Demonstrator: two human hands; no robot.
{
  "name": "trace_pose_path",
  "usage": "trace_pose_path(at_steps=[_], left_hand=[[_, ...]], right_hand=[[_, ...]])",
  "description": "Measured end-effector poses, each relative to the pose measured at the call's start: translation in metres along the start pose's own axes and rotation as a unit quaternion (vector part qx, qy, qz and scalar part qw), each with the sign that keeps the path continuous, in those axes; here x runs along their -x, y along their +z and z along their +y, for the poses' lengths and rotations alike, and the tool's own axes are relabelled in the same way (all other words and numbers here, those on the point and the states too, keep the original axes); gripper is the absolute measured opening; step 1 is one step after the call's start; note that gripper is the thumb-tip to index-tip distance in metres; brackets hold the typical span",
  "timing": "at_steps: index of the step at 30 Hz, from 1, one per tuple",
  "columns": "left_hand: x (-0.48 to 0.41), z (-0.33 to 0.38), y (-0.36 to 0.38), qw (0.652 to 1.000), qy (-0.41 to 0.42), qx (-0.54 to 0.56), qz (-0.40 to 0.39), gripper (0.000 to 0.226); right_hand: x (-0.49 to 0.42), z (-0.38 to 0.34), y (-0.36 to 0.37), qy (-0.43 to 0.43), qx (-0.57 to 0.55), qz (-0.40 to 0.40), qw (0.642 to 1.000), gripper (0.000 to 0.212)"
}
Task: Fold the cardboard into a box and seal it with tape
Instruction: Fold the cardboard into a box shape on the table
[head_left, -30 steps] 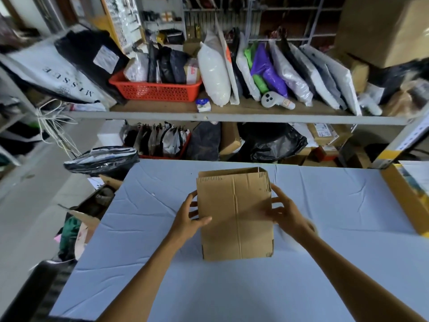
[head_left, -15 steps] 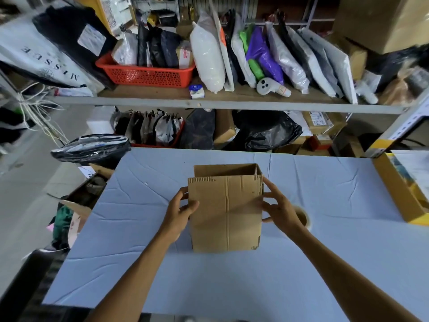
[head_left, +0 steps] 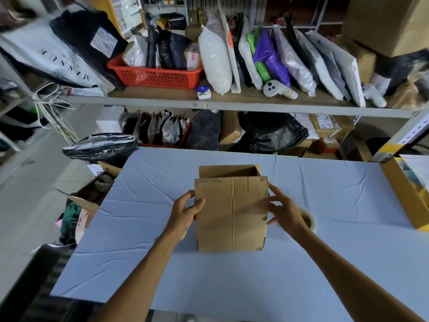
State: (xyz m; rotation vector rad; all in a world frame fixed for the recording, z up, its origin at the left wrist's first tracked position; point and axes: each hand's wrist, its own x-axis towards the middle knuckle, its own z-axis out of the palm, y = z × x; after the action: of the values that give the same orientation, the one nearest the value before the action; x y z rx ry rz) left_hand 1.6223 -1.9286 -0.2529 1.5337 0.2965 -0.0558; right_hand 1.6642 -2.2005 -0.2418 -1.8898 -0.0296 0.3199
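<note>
Printed upside down on white bag (head_left: 58, 59) at upper left: "MISSUE", beside a small round emblem. Stickers on black bag (head_left: 76, 31) and on cartons (head_left: 325, 125) under the shelf: too small and blurred to read.

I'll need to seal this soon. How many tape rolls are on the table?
1. The tape roll lies right of the cardboard, partly hidden behind the right hand. More could be hidden behind the cardboard.

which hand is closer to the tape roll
Right. The right hand sits beside the tape roll, partly hiding it; the left hand grips the opposite edge of the cardboard.
</note>
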Motion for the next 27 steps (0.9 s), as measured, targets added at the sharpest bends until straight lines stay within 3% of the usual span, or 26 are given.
trace_pose_path(at_steps=[6, 8, 12, 16, 20, 27], left_hand=[[0.0, -0.003, 0.002, 0.999, -0.027, -0.016, 0.032, 0.06], [0.001, 0.001, 0.005, 0.999, -0.015, -0.02, 0.029, 0.05], [0.004, 0.003, 0.009, 1.0, 0.007, -0.018, 0.015, 0.029], [0.002, 0.0, 0.013, 0.998, 0.025, -0.039, 0.036, 0.011], [0.001, -0.004, 0.016, 0.993, 0.032, -0.074, 0.083, 0.015], [0.004, 0.009, 0.011, 0.998, -0.033, -0.045, 0.02, 0.054]], right_hand=[[0.001, 0.0, -0.002, -0.005, -0.006, 0.001, 1.0, 0.039], [0.0, 0.001, -0.002, 0.003, -0.018, 0.005, 1.0, 0.03], [-0.002, 0.005, -0.003, 0.037, -0.042, 0.02, 0.998, 0.049], [-0.006, -0.002, -0.002, 0.042, -0.031, 0.036, 0.998, 0.038], [-0.007, -0.011, -0.001, 0.059, -0.047, 0.012, 0.997, 0.03], [-0.006, -0.016, -0.015, 0.095, -0.031, -0.079, 0.992, 0.07]])
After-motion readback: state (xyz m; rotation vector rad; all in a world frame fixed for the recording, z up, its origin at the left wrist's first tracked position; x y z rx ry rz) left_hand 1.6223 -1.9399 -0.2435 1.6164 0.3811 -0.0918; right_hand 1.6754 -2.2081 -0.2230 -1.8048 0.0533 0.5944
